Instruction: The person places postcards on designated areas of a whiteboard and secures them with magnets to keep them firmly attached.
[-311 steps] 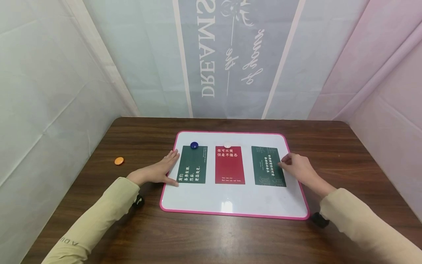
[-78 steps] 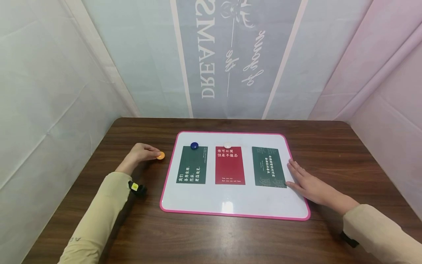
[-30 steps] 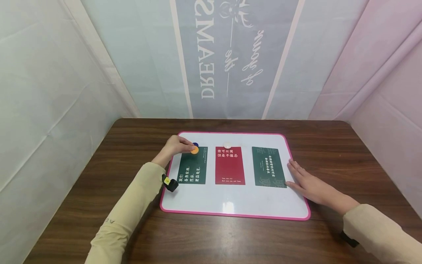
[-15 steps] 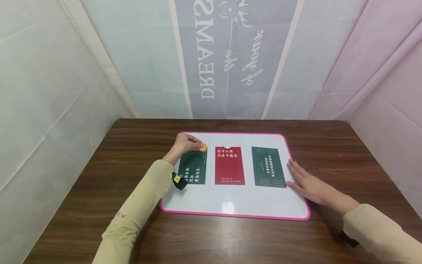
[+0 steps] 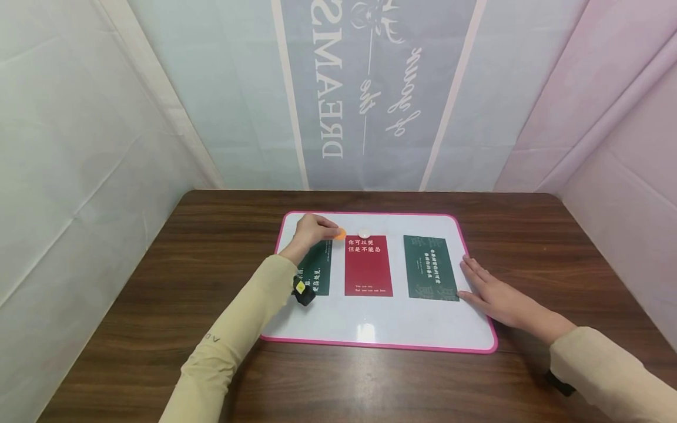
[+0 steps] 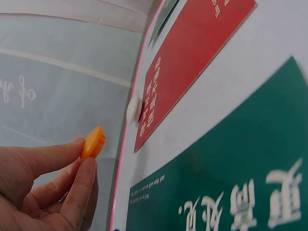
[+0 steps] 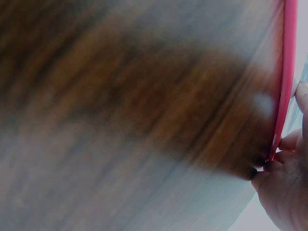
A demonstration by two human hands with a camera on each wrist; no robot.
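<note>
My left hand (image 5: 312, 232) pinches an orange round magnet (image 5: 340, 234) between thumb and fingertips. In the left wrist view the orange magnet (image 6: 93, 143) is held tilted, above the whiteboard surface. Below that hand lies a green card (image 5: 319, 273), partly covered by the hand and wrist; the blue magnet at its top is almost wholly hidden. A red card (image 5: 368, 267) has a white magnet (image 5: 364, 233) at its top edge. My right hand (image 5: 492, 294) rests with straight fingers on the right edge of the pink-rimmed whiteboard (image 5: 370, 320), thumb beside another green card (image 5: 431, 267).
The whiteboard lies flat on a dark wooden table (image 5: 359, 382). Pale fabric (image 5: 238, 100) with mirrored lettering hangs behind the table, and more cloth stands at both sides. In the right wrist view the board's pink rim (image 7: 287, 62) runs beside the fingers.
My left hand picked up the orange magnet from the table at the left and has carried it rightward over the left green card. My right hand moved from the right card to the board's edge.
</note>
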